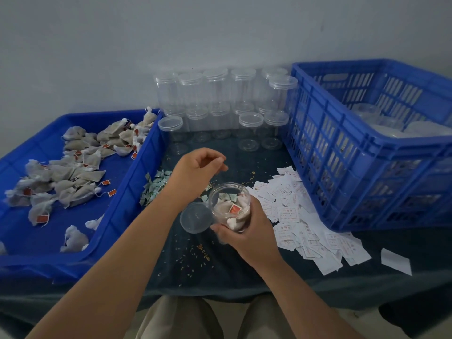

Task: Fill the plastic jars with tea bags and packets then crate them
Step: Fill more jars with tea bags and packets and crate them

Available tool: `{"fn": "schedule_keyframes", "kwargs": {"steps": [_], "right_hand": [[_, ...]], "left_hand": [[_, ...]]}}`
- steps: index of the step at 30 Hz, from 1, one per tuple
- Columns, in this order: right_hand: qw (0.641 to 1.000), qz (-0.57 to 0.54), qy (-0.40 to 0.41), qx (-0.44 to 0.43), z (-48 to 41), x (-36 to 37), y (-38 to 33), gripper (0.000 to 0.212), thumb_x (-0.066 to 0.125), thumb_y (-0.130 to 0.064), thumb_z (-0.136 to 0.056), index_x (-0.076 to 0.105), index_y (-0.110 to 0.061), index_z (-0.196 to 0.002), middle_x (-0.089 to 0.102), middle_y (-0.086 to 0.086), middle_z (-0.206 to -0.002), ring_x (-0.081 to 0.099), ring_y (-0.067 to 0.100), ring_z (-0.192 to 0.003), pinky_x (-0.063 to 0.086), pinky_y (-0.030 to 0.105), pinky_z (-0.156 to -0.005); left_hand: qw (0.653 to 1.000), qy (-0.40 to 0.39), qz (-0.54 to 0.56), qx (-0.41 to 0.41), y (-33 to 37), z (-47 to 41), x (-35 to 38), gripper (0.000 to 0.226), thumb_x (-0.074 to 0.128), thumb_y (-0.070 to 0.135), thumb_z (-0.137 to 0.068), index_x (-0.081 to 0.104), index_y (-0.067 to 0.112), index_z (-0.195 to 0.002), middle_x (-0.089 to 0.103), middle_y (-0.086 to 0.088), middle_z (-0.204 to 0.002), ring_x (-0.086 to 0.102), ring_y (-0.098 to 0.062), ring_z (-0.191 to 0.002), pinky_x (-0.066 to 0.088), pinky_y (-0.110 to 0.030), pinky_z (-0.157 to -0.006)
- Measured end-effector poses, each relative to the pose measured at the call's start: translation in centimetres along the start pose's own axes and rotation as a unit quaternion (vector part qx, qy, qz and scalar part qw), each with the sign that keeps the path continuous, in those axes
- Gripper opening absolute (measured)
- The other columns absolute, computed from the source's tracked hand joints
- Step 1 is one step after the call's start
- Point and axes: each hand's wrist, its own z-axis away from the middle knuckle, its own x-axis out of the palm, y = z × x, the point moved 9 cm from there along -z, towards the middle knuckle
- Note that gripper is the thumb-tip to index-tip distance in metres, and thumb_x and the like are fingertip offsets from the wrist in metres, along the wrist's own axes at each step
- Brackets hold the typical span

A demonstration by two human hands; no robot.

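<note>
Now R hand [252, 232] grips clear round jar [230, 200] (papery tea bags [221, 208] inside).

Both forearms outstretched — left hand [199, 167] raised, fingers [215, 159] loosely curled; right hand [247, 231] lower, fingers wrapped tight.

A plain pale wall [122, 33] backs a dark-clothed table [186, 267]; the light seems dim.

Head-worn camera looks forward and steeply down, close above the table [171, 265].
</note>
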Motion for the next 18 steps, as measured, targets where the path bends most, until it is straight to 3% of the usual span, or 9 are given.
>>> {"fn": "schedule_keyframes", "kwargs": {"steps": [3,7,11,13,15,16,18], "right_hand": [[0.999,0.015,0.042,0.005,1.3,-2.7,0.9,0.078,0.091,-0.069,-0.062,0.049,-0.055,-0.126,0.068,-0.027,-0.121,0.069,-0.003,-0.108,0.057,0.017,-0.084],[0.994,-0.002,0.107,0.017,2.2,-5.0,1.4,0.075,0.090,-0.064,-0.063,0.046,-0.065,-0.124,0.063,-0.035,-0.124,0.064,-0.008,-0.115,0.050,0.008,-0.089],[0.988,-0.033,0.145,0.037,1.9,-6.0,1.8,0.070,0.087,-0.064,-0.065,0.049,-0.052,-0.124,0.060,-0.041,-0.122,0.060,-0.016,-0.114,0.044,0.001,-0.088],[0.988,-0.038,0.144,0.042,1.7,-6.0,1.9,0.068,0.087,-0.064,-0.065,0.050,-0.053,-0.122,0.062,-0.039,-0.121,0.062,-0.014,-0.113,0.046,0.002,-0.086],[0.989,-0.036,0.135,0.039,1.7,-5.7,1.8,0.070,0.089,-0.062,-0.065,0.050,-0.060,-0.123,0.065,-0.034,-0.121,0.064,-0.009,-0.113,0.050,0.008,-0.088],[0.990,-0.034,0.130,0.037,1.7,-5.5,1.8,0.072,0.089,-0.062,-0.065,0.050,-0.059,-0.124,0.067,-0.031,-0.121,0.066,-0.006,-0.115,0.052,0.012,-0.090],[0.992,-0.026,0.122,0.035,1.8,-5.2,2.0,0.075,0.091,-0.062,-0.064,0.051,-0.053,-0.127,0.069,-0.025,-0.122,0.067,-0.001,-0.117,0.056,0.022,-0.096]], "left_hand": [[0.993,-0.065,-0.094,-0.032,-2.5,-0.9,3.2,0.011,0.069,0.029,-0.101,0.074,0.038,-0.105,0.075,0.022,-0.097,0.068,0.004,-0.085,0.049,-0.019,-0.077],[0.961,-0.160,-0.222,-0.022,-4.9,-1.8,9.1,0.030,0.071,0.031,-0.099,0.074,0.025,-0.128,0.072,0.006,-0.124,0.068,-0.014,-0.109,0.050,-0.027,-0.094],[0.937,-0.197,-0.280,-0.063,-7.6,-2.1,12.0,0.031,0.076,0.038,-0.086,0.072,0.027,-0.114,0.063,0.004,-0.112,0.064,-0.017,-0.098,0.055,-0.035,-0.090],[0.937,-0.183,-0.290,-0.070,-8.3,-2.2,12.2,0.010,0.075,0.032,-0.084,0.067,0.031,-0.089,0.055,0.010,-0.095,0.061,-0.016,-0.088,0.048,-0.028,-0.072],[0.939,-0.170,-0.290,-0.074,-9.1,-2.6,12.6,0.020,0.071,0.024,-0.085,0.060,0.028,-0.069,0.058,0.013,-0.078,0.063,-0.018,-0.081,0.039,-0.025,-0.059],[0.939,-0.170,-0.291,-0.069,-9.0,-2.6,12.8,0.021,0.069,0.023,-0.087,0.060,0.027,-0.069,0.062,0.011,-0.078,0.065,-0.020,-0.082,0.040,-0.026,-0.059],[0.938,-0.168,-0.299,-0.060,-8.5,-2.4,12.7,0.005,0.069,0.025,-0.091,0.066,0.028,-0.088,0.072,0.005,-0.097,0.068,-0.021,-0.094,0.048,-0.030,-0.071]]}}
